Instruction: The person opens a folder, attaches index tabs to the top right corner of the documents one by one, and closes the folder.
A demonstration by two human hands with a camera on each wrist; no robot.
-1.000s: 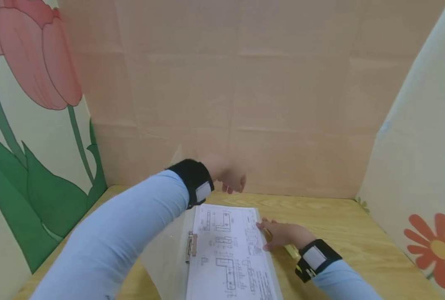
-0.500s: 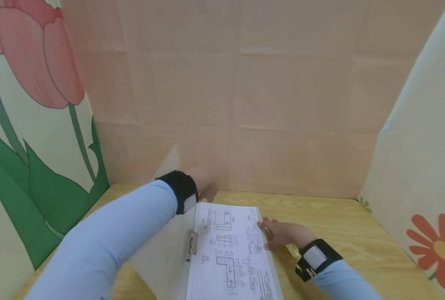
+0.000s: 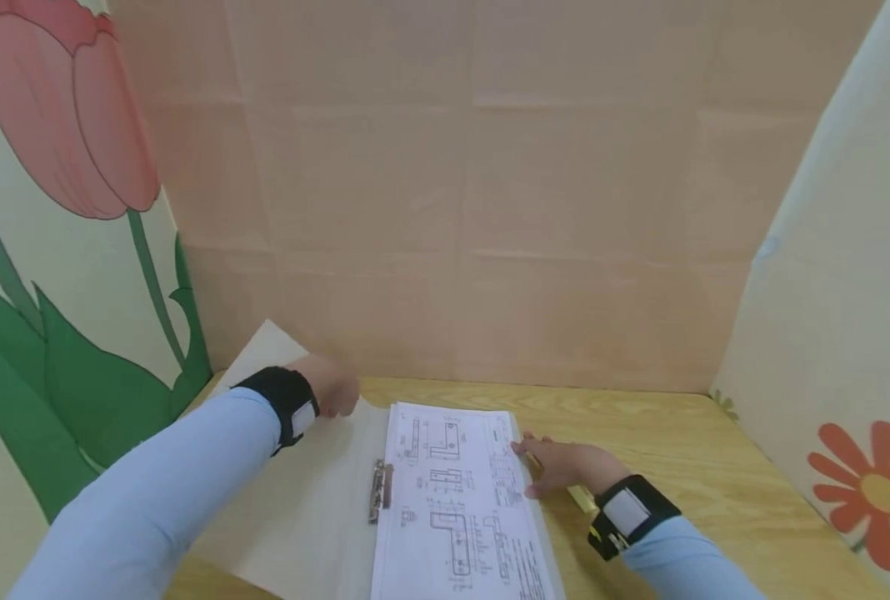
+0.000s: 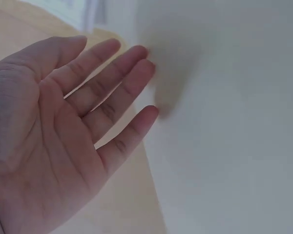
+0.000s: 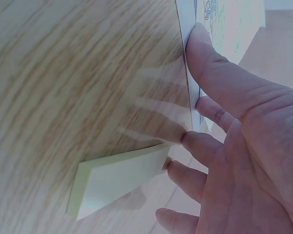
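An open white folder lies on the wooden table point(image 3: 677, 450). Its cover point(image 3: 295, 508) is spread out to the left, and my left hand point(image 3: 331, 392) touches it near the far edge with straight fingers point(image 4: 122, 83). A sheet of technical drawings point(image 3: 456, 500) sits on the right half, held by a metal clip point(image 3: 380, 490). My right hand point(image 3: 557, 467) rests flat on the sheet's right edge, thumb point(image 5: 210, 63) against the paper's border point(image 5: 185, 58). A pale yellow sticky-note pad point(image 5: 117, 180) lies on the table under that hand, and its corner shows near the wrist point(image 3: 583, 500).
Paper walls enclose the table: a plain peach one point(image 3: 475, 208) behind, a tulip picture point(image 3: 62, 133) on the left, a red flower point(image 3: 876, 492) on the right. Bare wood stretches right of the folder.
My left hand swung down and to the left, carrying the folder cover from upright to flat on the table. The right hand stayed on the sheet's edge.
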